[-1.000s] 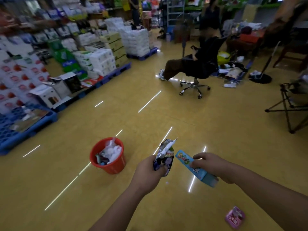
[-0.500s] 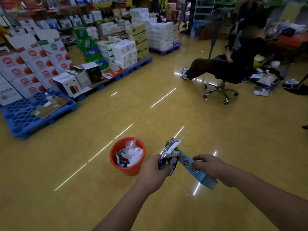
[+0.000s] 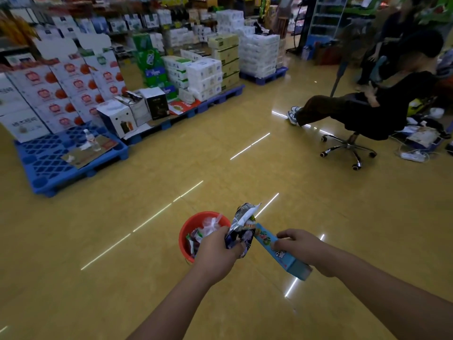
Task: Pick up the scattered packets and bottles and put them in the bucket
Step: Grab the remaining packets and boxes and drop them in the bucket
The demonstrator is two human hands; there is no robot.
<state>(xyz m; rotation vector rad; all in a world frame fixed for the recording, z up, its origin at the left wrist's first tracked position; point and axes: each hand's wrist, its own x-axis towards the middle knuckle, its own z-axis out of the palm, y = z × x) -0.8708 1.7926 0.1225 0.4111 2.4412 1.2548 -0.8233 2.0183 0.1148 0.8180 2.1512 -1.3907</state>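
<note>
A red bucket [image 3: 187,228] stands on the yellow floor, holding several packets and a clear plastic bag. My left hand [image 3: 217,252] grips a dark foil packet [image 3: 241,225] and covers the bucket's near right rim. The packet sticks up just right of the bucket. My right hand [image 3: 301,246] holds a long light-blue box [image 3: 282,253] slanting down to the right, its upper end touching the foil packet.
A blue pallet [image 3: 49,163] with stacked cartons and a small bottle [image 3: 92,141] lies at the left. More goods line the back left. A person sits in a wheeled office chair [image 3: 350,146] at the right, with cables and a power strip [image 3: 413,157] beside it.
The view swung left and moved closer to the bucket. It now sits directly beneath my left hand. Both hands keep their hold on the packet and the box.
</note>
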